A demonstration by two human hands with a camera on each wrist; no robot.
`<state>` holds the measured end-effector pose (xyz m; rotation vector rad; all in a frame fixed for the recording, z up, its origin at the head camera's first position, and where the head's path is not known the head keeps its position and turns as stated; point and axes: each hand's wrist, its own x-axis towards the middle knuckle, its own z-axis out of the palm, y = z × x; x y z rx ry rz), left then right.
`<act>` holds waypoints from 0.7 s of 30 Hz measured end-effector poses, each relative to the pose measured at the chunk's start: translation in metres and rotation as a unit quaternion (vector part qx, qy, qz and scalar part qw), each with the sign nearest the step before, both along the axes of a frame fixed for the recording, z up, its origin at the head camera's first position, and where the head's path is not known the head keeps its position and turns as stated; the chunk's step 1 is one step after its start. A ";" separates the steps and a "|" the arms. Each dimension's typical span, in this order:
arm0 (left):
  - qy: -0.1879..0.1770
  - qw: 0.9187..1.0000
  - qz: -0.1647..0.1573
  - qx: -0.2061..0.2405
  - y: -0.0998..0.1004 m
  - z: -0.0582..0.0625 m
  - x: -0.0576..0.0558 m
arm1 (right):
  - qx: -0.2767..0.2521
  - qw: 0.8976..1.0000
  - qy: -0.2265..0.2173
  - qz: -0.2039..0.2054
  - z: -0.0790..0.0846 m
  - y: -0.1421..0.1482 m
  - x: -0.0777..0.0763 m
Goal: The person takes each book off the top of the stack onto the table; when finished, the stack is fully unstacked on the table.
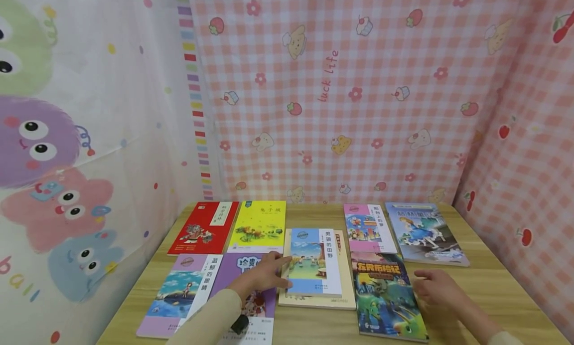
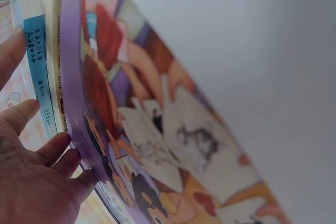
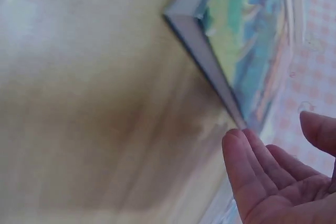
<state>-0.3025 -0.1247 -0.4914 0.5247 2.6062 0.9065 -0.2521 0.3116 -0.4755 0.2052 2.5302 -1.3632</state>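
My left hand (image 1: 262, 275) reaches over a purple-covered book (image 1: 253, 305), its fingertips at the left edge of a book with a lake scene (image 1: 309, 265). That book lies on a larger cream book (image 1: 347, 285), mostly covered by it. In the left wrist view the fingers (image 2: 23, 116) spread beside the blue spine (image 2: 38, 72) of the upper book. My right hand (image 1: 435, 287) hovers just right of a dark green adventure book (image 1: 390, 300), fingers loosely bent and holding nothing. The right wrist view shows its fingertips close to that book's edge (image 3: 210, 72).
Along the back lie a red book (image 1: 197, 235), a yellow book (image 1: 257, 225), a pink-and-white book (image 1: 365, 230) and a light blue book (image 1: 426, 233). A whale-cover book (image 1: 179, 295) is at front left. Patterned cloths (image 1: 358, 110) surround the wooden table (image 1: 484, 295).
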 end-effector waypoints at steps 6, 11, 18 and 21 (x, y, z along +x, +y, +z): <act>0.003 1.000 -0.001 -0.002 0.000 0.000 0.000 | -0.035 0.999 -0.009 -0.004 0.015 -0.021 -0.011; 0.009 1.000 -0.006 0.000 -0.001 -0.001 -0.001 | -0.103 0.995 -0.006 0.016 0.013 -0.058 -0.021; 0.006 1.000 -0.001 0.010 0.000 -0.001 0.000 | -0.177 0.984 -0.014 -0.016 0.000 -0.111 -0.035; 0.003 1.000 0.002 0.011 0.000 -0.002 0.000 | -0.190 0.982 -0.017 -0.013 -0.004 -0.126 -0.039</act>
